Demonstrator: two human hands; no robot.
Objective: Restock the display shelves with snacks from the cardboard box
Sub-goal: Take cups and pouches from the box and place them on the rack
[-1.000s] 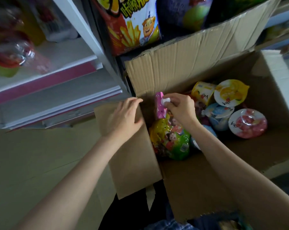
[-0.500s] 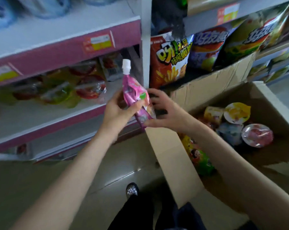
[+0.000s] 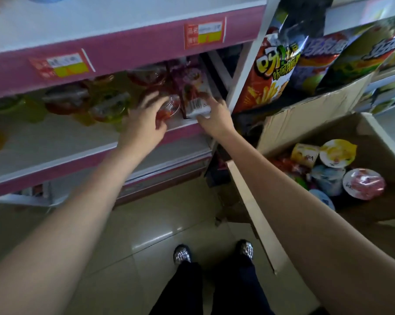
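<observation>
Both arms stretched out to the shelf's front edge

Right hand point(image 3: 214, 117) pinches the pouch point(image 3: 193, 92) bottom at the shelf point(image 3: 55, 142) right end; left hand point(image 3: 144, 123) fingers spread, touching a jelly cup point(image 3: 169, 108).

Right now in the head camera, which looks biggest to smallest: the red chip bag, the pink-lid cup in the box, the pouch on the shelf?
1. Red chip bag, clearly largest.
2. Pouch and pink-lid cup look about alike; the cup sits nearer the camera, so I won't rank them.
</observation>
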